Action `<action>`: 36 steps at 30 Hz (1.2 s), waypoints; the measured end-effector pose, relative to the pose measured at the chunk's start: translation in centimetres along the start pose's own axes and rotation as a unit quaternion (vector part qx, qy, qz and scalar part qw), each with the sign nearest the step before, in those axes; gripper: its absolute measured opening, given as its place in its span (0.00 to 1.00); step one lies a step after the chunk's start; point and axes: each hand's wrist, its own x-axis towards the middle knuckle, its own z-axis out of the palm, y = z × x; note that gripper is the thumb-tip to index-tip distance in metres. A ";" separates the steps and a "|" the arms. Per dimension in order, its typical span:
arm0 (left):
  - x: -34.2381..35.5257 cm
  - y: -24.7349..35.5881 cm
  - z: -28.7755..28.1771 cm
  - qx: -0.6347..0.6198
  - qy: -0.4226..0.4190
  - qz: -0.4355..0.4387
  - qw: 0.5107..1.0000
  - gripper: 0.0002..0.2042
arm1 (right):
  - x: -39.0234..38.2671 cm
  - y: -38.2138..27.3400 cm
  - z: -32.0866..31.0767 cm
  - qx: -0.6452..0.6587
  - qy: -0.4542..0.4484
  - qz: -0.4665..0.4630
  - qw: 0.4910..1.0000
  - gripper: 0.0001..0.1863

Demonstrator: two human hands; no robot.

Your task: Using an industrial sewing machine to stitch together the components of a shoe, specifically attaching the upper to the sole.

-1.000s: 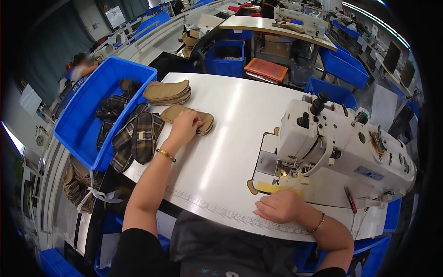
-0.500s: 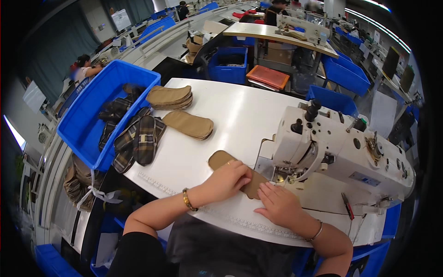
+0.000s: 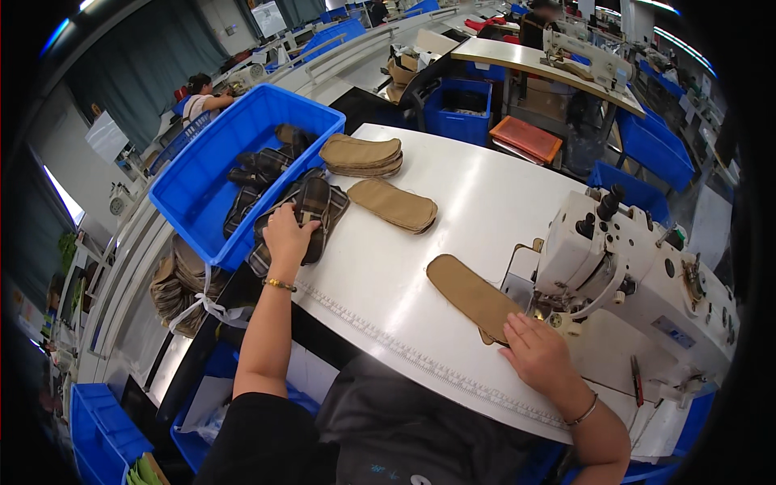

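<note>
Fabric panel (image 3: 467, 289) runs left and far from under your unclenched right fingers (image 3: 524, 330), surface (image 3: 380, 283) spreading leftward to plaid pieces (image 3: 314, 194) your left fingers (image 3: 283, 221) touch, grip unclear.

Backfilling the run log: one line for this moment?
left hand: on plaid pieces beside blue bin | right hand: on tan piece by sewing machine | tan stacks: on table
</note>
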 end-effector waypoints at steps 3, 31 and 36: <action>0.2 0.0 -0.7 -0.108 0.026 0.000 0.994 0.24 | 0.1 0.1 0.2 -0.011 0.011 -0.004 1.000 0.23; -21.1 13.5 -8.2 -0.610 -0.680 0.079 0.400 0.13 | -0.7 -2.8 -2.6 0.841 0.027 0.352 0.410 0.14; -22.0 15.9 -8.6 -0.629 -0.608 0.021 0.484 0.17 | -0.4 -3.4 -2.6 0.831 -0.009 0.347 0.436 0.20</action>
